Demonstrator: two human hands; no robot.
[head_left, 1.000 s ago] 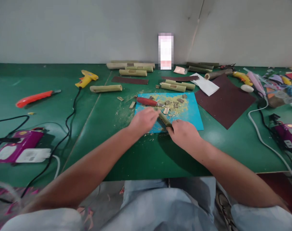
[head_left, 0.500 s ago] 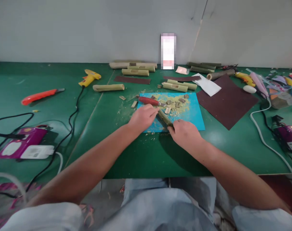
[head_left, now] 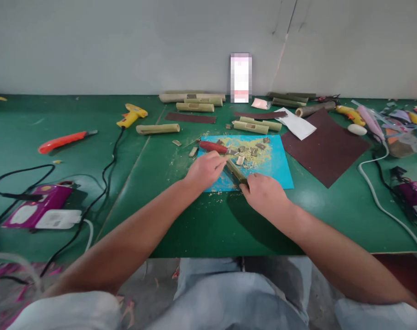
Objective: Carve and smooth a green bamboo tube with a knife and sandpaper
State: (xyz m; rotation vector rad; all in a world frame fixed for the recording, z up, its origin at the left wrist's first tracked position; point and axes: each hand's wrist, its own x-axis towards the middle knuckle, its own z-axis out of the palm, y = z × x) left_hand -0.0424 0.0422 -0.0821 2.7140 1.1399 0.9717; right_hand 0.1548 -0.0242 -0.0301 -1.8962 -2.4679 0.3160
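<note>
A green bamboo piece (head_left: pixel 236 171) slants between my two hands over the near part of a blue sheet (head_left: pixel 280 172). My left hand (head_left: pixel 205 168) is closed at its far end; whether the fingers pinch anything else is hidden. My right hand (head_left: pixel 264 190) is wrapped round its near end. Just beyond my left hand lies a red-handled knife (head_left: pixel 213 147), its blade pointing right. Pale shavings (head_left: pixel 258 156) and several small bamboo chips (head_left: pixel 240 160) are scattered over the sheet.
Several cut bamboo tubes (head_left: pixel 195 107) lie toward the wall. A yellow glue gun (head_left: pixel 130 116), a red cutter (head_left: pixel 63 141) and a purple power strip (head_left: pixel 39 206) with cables are on the left. Dark brown sandpaper (head_left: pixel 327 151) lies right of the sheet.
The camera view has shifted slightly, so the table's things appear a little lower. Both hands keep hold of the bamboo piece, with hardly any movement.
</note>
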